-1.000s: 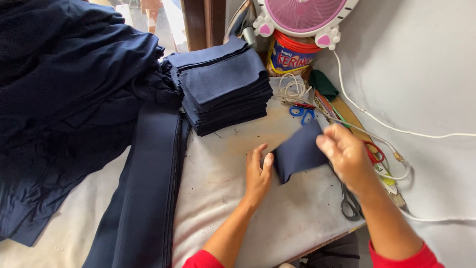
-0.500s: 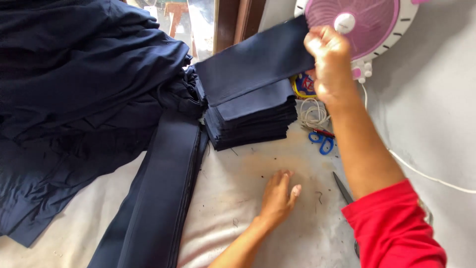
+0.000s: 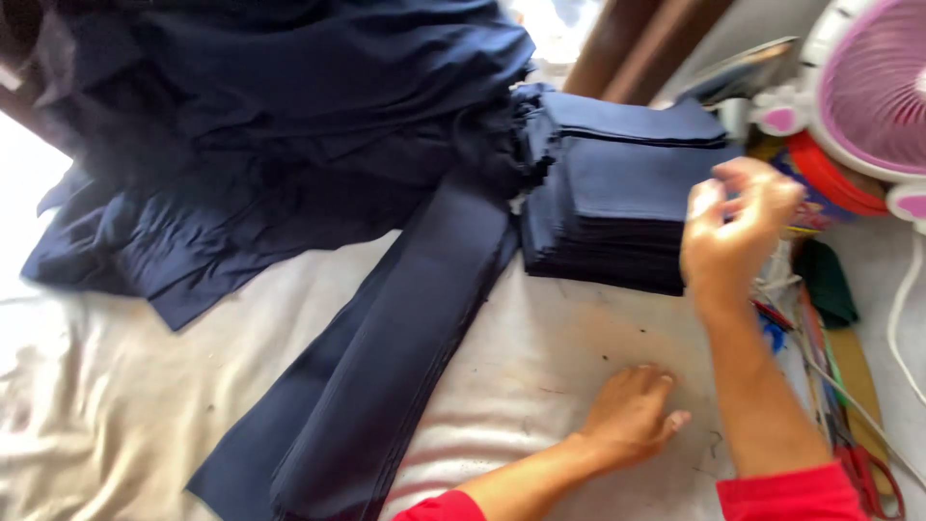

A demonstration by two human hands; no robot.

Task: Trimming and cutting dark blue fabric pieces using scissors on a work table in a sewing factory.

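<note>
Two bare forearms showed beneath short red sleeves (image 3: 786, 494), one cuff at each arm near the frame's lower edge. The left hand (image 3: 632, 417) and the right hand (image 3: 738, 227) wore no gloves, rings or watch.

Pale cloth-covered table (image 3: 145, 405), pink fan (image 3: 883, 87), brown wooden posts (image 3: 637, 43).

Fabric heap (image 3: 270, 125) upper left, folded strip (image 3: 386, 367) running centre to bottom, cut-piece stack (image 3: 627, 193) upper right, fan (image 3: 878, 87) far right, all on surface (image 3: 116, 405).
</note>
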